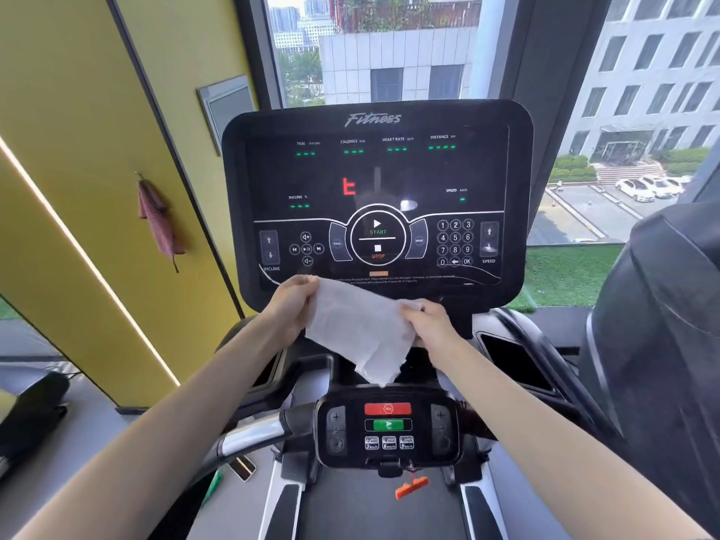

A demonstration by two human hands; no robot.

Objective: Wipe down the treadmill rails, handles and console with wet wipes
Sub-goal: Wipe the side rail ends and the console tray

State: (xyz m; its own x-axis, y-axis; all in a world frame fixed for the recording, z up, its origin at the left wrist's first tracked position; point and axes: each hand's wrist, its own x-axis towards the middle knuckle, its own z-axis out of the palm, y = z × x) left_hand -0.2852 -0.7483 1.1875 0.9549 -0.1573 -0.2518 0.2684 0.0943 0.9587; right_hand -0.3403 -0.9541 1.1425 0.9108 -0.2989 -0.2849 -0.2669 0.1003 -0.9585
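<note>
A white wet wipe [362, 329] hangs spread between both hands, just below the black console [376, 177] of the treadmill. My left hand [290, 309] pinches its upper left corner near the console's lower edge. My right hand [428, 321] grips its right edge. The wipe's lower corner dangles above the small control panel [387, 426] with its red and green buttons. A chrome handle [253, 436] curves out to the left of that panel. The console display is lit with green dashes and a red symbol.
An orange safety clip [411, 487] dangles under the control panel. A yellow wall [78, 130] with a hanging reddish cloth [157, 224] stands to the left. A second dark machine [662, 344] is close on the right. Windows lie behind the console.
</note>
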